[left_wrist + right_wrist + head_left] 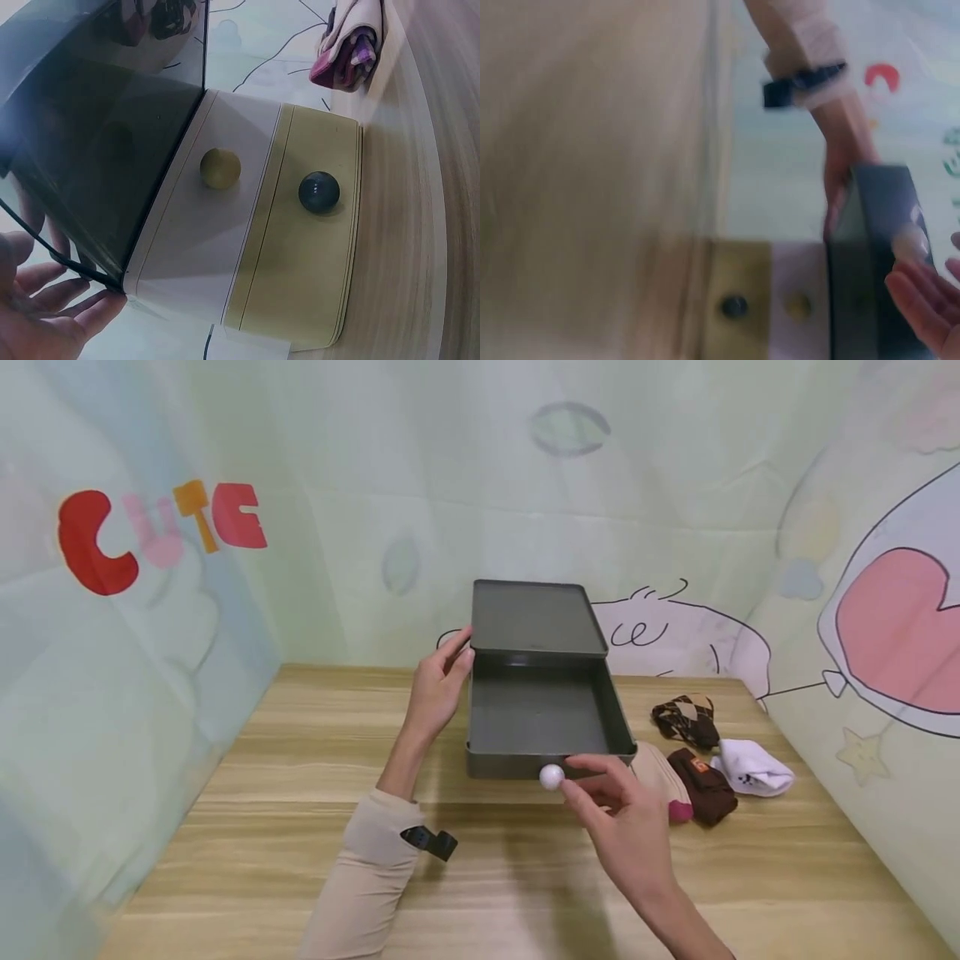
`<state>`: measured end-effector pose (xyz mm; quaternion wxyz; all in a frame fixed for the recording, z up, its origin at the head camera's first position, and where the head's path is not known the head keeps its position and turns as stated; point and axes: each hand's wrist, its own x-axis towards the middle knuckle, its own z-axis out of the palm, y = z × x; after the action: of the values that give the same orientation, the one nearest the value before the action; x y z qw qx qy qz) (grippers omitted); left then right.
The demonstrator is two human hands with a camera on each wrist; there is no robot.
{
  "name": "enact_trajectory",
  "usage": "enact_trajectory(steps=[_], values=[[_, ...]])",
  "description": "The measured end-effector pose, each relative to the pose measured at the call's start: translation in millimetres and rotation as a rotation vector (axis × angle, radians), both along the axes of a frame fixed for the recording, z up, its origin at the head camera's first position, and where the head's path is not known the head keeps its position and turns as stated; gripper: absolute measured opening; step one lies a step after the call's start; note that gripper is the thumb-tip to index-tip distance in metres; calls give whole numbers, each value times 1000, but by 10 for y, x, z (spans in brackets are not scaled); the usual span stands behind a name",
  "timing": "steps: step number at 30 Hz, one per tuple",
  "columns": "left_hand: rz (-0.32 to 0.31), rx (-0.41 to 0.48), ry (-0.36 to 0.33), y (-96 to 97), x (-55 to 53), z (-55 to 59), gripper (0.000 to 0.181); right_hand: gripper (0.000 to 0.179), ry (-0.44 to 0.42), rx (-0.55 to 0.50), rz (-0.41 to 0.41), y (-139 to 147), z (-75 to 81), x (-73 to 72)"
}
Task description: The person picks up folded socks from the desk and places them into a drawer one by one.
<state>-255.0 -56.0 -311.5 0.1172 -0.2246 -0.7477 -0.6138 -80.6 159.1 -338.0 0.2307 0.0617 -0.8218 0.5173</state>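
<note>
I have the white knob (552, 777) just below the centre of the head view, on the front of a grey drawer (498, 766) pulled out from its cabinet (536, 618). The right hand (626, 831) is at the knob's right: thumb and forefinger are bent and slightly parted, tips close beside it and not wrapped round it (whether they touch it, I cannot tell; my right wrist view is blurred). That forearm rises from the lower right, bare up to the hand. My left hand (437, 689) lies along the cabinet's left side near the middle of the frame, fingers spread and nearly straight against it, the sleeved arm running down to the lower left. In the left wrist view, a white drawer (195, 232) and a yellow drawer (300, 277) sit shut, centre and right.
</note>
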Motion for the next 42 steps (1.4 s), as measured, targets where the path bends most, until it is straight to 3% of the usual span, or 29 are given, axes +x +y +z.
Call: enact_trajectory(steps=[5, 8, 12, 15, 23, 29, 34, 42], values=[[-11, 6, 8, 26, 1, -9, 43, 23, -22, -119, -60, 398, 248, 67], [-8, 4, 10, 23, -2, -6, 43, 26, -66, -123, -91, 760, 292, 12], [-3, 5, 6, 3, -6, 0, 43, 29, -106, -220, -35, 1370, 59, -165], [-3, 9, 7, 5, -16, 13, 43, 27, -149, -314, -37, 1828, -152, -256], [-4, 14, 5, 8, -22, 5, 43, 30, -262, -264, -224, 2675, -411, -235], [-30, 34, -4, 18, -19, -15, 44, 37, -319, -331, -273, 3012, -568, -230], [-16, 39, -2, 4, -20, -15, 44, 43, -374, -342, -320, 3114, -653, -322], [-15, 33, 11, 21, -31, -25, 44, 21, -448, -474, -227, 3190, -743, -415]])
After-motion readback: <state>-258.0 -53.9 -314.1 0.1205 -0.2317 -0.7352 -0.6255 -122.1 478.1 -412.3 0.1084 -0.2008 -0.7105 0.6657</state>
